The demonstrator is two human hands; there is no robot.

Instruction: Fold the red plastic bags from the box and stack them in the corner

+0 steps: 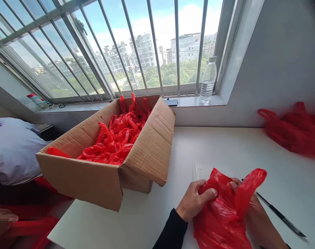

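A crinkled red plastic bag (222, 218) is held up over the white table, its two handle loops pointing upward. My left hand (196, 200) pinches the bag's upper left side between thumb and fingers. Behind the bag's right side, my right hand (253, 207) grips its top near the right handle, with most of its fingers covered by the plastic. To the left stands an open cardboard box (82, 183) filled with several red bags (116, 138). A black pen-like tool (284, 218) lies just right of my right hand.
More red bags (297, 131) lie at the table's back right. A plastic bottle (208, 81) and a phone (171, 102) rest on the windowsill (188, 101). A white sheet (206, 172) lies behind the held bag. Someone in a light shirt (14, 152) is at the far left.
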